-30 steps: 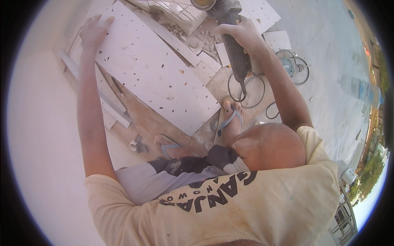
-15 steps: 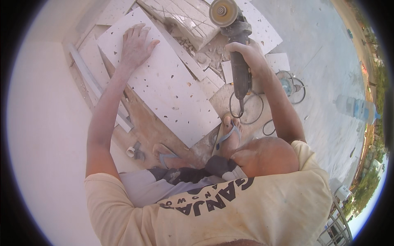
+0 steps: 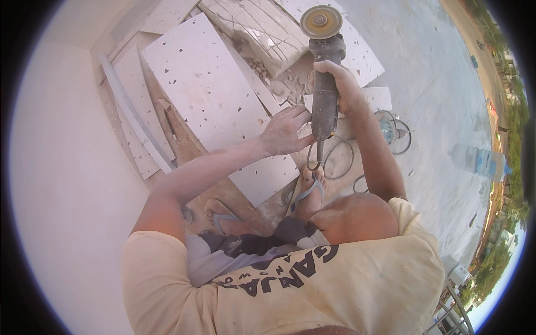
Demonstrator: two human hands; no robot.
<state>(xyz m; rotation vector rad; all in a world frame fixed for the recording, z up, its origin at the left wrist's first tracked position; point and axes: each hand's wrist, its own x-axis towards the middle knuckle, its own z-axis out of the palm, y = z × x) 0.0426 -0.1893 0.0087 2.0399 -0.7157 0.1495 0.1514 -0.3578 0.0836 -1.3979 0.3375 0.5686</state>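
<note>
My right hand is wrapped round the black body of an angle grinder, held upright with its round disc at the far end. Whether the disc spins I cannot tell. My left hand reaches across to the grinder's rear end, fingers and thumb apart, the tips at or against its left side. Below that hand lies a white terrazzo slab with dark chips, set at a slant in front of my feet. From the grinder's tail a black cord loops down.
Broken concrete and rubble lie beyond the slab, with other white slab pieces around. A long pale metal strip lies by the left wall. On the right floor are a clear bottle and a coiled cord with a teal item.
My left hand has left the slab's upper part and swung right to the grinder's rear end. The grinder has shifted slightly right and down in my right hand.
</note>
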